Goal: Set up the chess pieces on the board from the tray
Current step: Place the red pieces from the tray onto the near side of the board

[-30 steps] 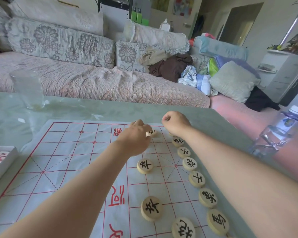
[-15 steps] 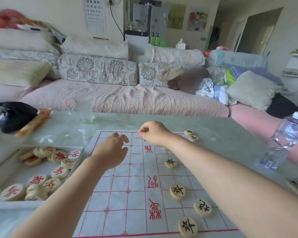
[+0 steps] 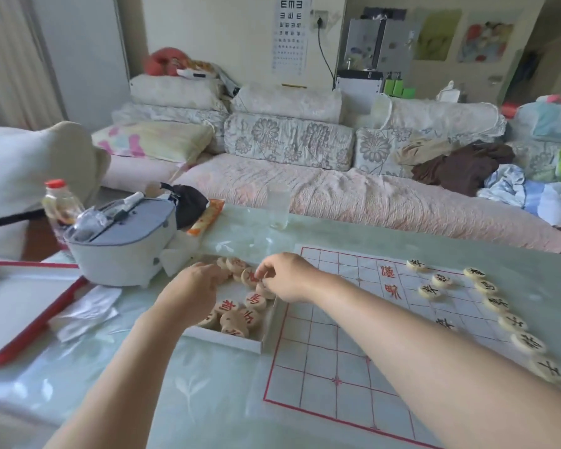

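Chess pieces [image 3: 256, 301] with red letters lie in the tray [image 3: 224, 341] at the board's [image 3: 321, 367] 9 o'clock, 1 apparently being pinched by the right hand [image 3: 287, 278], the curled left hand's [image 3: 191, 288] hold not to be told; a lift to the board's bare 9 o'clock edge is called for.

Black pieces [image 3: 441, 280], right of the fingers [image 3: 268, 268]: ten in view, one half-hidden. Red pieces [image 3: 256, 300], under and beside the fingers: about nine show, others covered. One tray [image 3: 227, 340], one board [image 3: 321, 351], one glass [image 3: 279, 205], one bottle [image 3: 60, 202].
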`<control>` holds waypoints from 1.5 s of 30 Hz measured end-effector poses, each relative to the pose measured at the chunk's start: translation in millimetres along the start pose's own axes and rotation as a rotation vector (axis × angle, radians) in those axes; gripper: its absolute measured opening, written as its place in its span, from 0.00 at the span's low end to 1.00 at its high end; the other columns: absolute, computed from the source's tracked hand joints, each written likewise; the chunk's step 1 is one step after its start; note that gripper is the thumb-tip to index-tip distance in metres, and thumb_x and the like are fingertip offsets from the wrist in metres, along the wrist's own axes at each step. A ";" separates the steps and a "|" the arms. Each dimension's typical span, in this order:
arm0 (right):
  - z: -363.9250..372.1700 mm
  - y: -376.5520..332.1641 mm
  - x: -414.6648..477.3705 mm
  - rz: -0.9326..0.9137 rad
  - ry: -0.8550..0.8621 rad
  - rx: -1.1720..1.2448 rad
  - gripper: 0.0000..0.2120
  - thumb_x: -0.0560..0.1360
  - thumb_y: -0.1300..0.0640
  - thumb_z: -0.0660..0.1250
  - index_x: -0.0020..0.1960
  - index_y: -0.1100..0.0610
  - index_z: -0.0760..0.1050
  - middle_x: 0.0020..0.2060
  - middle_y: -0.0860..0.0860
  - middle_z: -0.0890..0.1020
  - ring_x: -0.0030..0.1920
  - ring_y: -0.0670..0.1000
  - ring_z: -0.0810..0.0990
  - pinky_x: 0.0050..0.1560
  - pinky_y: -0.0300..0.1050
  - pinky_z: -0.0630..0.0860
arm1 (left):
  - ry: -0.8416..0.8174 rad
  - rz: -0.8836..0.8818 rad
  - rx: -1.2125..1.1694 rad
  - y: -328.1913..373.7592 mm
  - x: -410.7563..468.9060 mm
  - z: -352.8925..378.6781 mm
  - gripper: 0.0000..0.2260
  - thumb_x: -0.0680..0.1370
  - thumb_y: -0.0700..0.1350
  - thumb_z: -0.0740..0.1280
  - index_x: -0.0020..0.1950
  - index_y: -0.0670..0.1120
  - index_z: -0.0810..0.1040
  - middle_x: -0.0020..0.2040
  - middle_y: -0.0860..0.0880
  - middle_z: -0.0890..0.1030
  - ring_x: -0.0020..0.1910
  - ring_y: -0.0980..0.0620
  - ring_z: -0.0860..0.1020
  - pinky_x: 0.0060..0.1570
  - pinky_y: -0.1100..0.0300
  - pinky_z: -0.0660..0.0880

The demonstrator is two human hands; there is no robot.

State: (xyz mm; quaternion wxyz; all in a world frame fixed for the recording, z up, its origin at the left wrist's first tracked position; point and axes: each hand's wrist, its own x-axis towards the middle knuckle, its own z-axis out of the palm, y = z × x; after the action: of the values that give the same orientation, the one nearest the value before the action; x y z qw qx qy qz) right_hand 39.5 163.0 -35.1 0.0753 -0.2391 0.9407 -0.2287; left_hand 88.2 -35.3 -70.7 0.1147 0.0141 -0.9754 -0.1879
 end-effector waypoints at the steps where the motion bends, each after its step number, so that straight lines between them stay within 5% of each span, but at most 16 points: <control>1: 4.9 -3.7 2.9 0.000 -0.017 -0.032 0.12 0.78 0.59 0.64 0.57 0.48 0.79 0.53 0.47 0.78 0.55 0.50 0.78 0.52 0.40 0.72 | -0.024 -0.013 0.007 -4.3 -2.7 -1.2 0.16 0.78 0.39 0.58 0.61 0.52 0.78 0.60 0.50 0.78 0.53 0.49 0.76 0.49 0.62 0.69; 8: 26.8 -4.2 18.0 0.098 -0.069 -0.377 0.20 0.76 0.50 0.64 0.67 0.48 0.74 0.64 0.52 0.74 0.63 0.57 0.74 0.62 0.48 0.73 | -0.231 -0.033 -0.108 -10.7 -9.3 -1.1 0.13 0.76 0.51 0.63 0.59 0.58 0.78 0.58 0.55 0.78 0.53 0.54 0.76 0.51 0.62 0.73; 13: 35.4 5.8 21.6 0.140 -0.077 -0.316 0.20 0.74 0.47 0.66 0.65 0.46 0.72 0.63 0.52 0.73 0.65 0.56 0.73 0.60 0.47 0.70 | -0.349 -0.022 -0.075 -4.1 -8.8 4.8 0.17 0.70 0.62 0.66 0.53 0.55 0.79 0.53 0.53 0.78 0.52 0.53 0.74 0.51 0.57 0.75; 20: 39.5 13.5 20.9 0.075 -0.011 -0.236 0.20 0.72 0.46 0.67 0.61 0.48 0.69 0.56 0.50 0.78 0.58 0.56 0.76 0.57 0.48 0.74 | -0.263 -0.048 -0.095 7.1 4.9 11.0 0.19 0.76 0.54 0.64 0.66 0.55 0.73 0.59 0.55 0.77 0.59 0.51 0.73 0.61 0.54 0.72; 23: 44.5 14.0 20.1 -0.022 0.120 -0.261 0.18 0.71 0.47 0.69 0.59 0.45 0.71 0.53 0.48 0.78 0.56 0.54 0.76 0.53 0.45 0.71 | -0.209 -0.071 -0.247 14.9 7.9 12.4 0.16 0.77 0.50 0.64 0.65 0.54 0.74 0.54 0.54 0.79 0.52 0.52 0.77 0.52 0.58 0.75; 27: 42.0 11.1 15.2 -0.097 0.158 -0.007 0.21 0.69 0.53 0.74 0.59 0.43 0.74 0.54 0.46 0.75 0.54 0.49 0.76 0.49 0.42 0.71 | -0.156 -0.067 -0.384 16.3 10.1 12.5 0.17 0.75 0.50 0.69 0.63 0.54 0.75 0.47 0.56 0.80 0.41 0.60 0.79 0.34 0.68 0.73; 33: 40.0 7.9 15.2 -0.113 0.134 0.101 0.24 0.71 0.58 0.72 0.66 0.45 0.75 0.59 0.46 0.79 0.58 0.47 0.77 0.58 0.41 0.73 | -0.060 -0.165 -0.436 12.3 13.4 12.9 0.16 0.75 0.41 0.67 0.62 0.53 0.76 0.46 0.52 0.80 0.38 0.56 0.77 0.31 0.65 0.70; 37: 34.8 13.8 19.2 -0.038 0.065 -0.075 0.21 0.75 0.61 0.66 0.65 0.45 0.75 0.62 0.45 0.78 0.61 0.49 0.77 0.62 0.46 0.74 | 0.026 -0.188 -0.362 2.5 15.0 11.3 0.15 0.78 0.42 0.63 0.64 0.51 0.75 0.57 0.48 0.80 0.48 0.52 0.76 0.44 0.60 0.75; 45: 43.5 1.7 28.7 -0.054 -0.111 -0.454 0.26 0.77 0.58 0.64 0.72 0.39 0.68 0.67 0.51 0.71 0.68 0.57 0.71 0.64 0.50 0.72 | 0.019 -0.172 -0.300 4.9 14.7 7.9 0.14 0.78 0.43 0.63 0.63 0.50 0.77 0.59 0.49 0.79 0.47 0.53 0.73 0.48 0.59 0.75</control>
State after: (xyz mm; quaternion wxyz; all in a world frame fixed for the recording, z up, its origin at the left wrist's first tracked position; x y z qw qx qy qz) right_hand 24.6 133.3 -75.3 0.0651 -0.2870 0.9557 0.0004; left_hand 72.2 -28.9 -72.8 0.1084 0.0819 -0.9305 -0.3403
